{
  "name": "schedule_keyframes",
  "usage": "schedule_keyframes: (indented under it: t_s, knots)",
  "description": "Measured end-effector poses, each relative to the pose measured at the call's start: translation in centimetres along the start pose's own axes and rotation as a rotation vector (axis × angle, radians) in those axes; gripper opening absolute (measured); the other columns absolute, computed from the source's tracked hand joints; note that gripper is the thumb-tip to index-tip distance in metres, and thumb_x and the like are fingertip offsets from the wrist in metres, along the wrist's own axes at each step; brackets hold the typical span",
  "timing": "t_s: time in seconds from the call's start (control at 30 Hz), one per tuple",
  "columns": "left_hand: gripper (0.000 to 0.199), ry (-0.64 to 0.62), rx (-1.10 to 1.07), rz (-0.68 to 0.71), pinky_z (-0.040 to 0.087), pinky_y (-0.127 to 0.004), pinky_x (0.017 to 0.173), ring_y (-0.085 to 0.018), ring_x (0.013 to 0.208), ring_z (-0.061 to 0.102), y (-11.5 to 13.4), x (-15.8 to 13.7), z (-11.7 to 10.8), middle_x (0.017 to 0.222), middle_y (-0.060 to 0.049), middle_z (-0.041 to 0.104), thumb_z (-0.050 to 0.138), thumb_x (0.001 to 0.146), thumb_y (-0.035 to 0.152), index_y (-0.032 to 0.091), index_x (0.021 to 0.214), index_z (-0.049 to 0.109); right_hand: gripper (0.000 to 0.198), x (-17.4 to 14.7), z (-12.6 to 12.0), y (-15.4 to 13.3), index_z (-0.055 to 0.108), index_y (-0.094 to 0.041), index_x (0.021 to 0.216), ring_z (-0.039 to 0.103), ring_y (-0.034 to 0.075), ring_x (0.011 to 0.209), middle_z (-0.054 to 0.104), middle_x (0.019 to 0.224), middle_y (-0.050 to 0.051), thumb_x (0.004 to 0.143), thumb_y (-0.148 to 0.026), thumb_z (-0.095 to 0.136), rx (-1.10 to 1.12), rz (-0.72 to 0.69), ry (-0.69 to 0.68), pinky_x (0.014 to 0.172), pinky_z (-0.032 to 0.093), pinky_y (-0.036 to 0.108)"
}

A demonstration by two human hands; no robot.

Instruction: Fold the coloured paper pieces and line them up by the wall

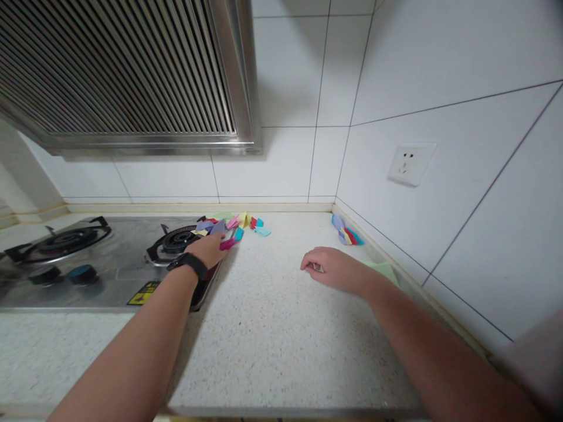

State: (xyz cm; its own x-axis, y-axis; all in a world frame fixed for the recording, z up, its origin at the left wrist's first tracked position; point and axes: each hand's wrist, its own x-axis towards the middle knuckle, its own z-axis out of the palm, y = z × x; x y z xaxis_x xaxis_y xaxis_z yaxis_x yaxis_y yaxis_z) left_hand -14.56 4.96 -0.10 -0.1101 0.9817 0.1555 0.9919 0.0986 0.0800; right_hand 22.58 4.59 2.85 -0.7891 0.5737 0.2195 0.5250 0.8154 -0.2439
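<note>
A pile of small folded coloured papers, among them a yellow folded paper [244,220] and a purple folded paper [217,227], lies where the stove's right edge meets the counter. My left hand [206,252], with a black band on its wrist, is at the near side of this pile. Its fingers are bent together among the papers, against a magenta folded paper [227,243]; the fingertips are partly hidden. Over the counter to the right is my right hand [332,268], its fingers curled in and nothing visible in them. Beyond it sits a smaller group of folded papers [345,230] by the side wall.
A gas stove [114,281] with two burners and knobs fills the left of the counter [264,334]. Low above it hangs a metal range hood [237,117]. A light green paper [383,271] lies along the right wall, partly behind my right forearm. A socket [411,164] is on that wall.
</note>
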Motion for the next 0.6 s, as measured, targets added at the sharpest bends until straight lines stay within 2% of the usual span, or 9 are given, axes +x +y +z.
schedule_keyframes:
  t_s: [0.17,0.33,0.47,0.6]
  knots:
    - [0.044,0.032,-0.042,0.044,0.045,-0.039,0.084,-0.030,0.098,0.064,-0.5,0.1,0.4,0.106,-0.016,0.067,0.058,0.080,0.037,0.018,0.120,0.054,0.020,0.0,0.0,0.1,0.070,-0.020,0.095,0.058,0.016,0.078,0.067,0.083,0.004,0.085,-0.018,0.053,0.001,0.021,-0.001,0.073,0.041,0.027]
    - [0.043,0.067,-0.090,0.073,0.045,-0.039,0.081,-0.030,0.094,0.064,-0.2,0.1,0.4,0.103,-0.015,0.068,0.059,0.079,0.041,0.019,0.116,0.057,0.021,0.1,0.0,0.1,0.070,-0.020,0.096,0.058,0.016,0.076,0.068,0.082,0.004,0.084,-0.018,0.053,0.014,0.043,-0.027,0.072,0.041,0.027]
    - [0.039,0.101,-0.187,0.139,0.046,-0.033,0.078,-0.023,0.089,0.064,1.2,-0.2,0.1,0.100,-0.009,0.068,0.061,0.077,0.039,0.021,0.112,0.059,0.021,0.1,0.1,0.1,0.071,-0.020,0.095,0.058,0.016,0.076,0.068,0.082,0.004,0.084,-0.018,0.053,0.027,0.054,-0.032,0.071,0.041,0.027]
    - [0.036,0.137,-0.332,0.238,0.047,-0.031,0.072,-0.020,0.079,0.063,3.8,-1.0,-0.2,0.095,-0.007,0.069,0.061,0.078,0.043,0.019,0.104,0.063,0.021,0.2,0.4,0.1,0.071,-0.020,0.096,0.058,0.015,0.075,0.068,0.082,0.004,0.084,-0.018,0.053,0.043,0.044,-0.041,0.070,0.041,0.026]
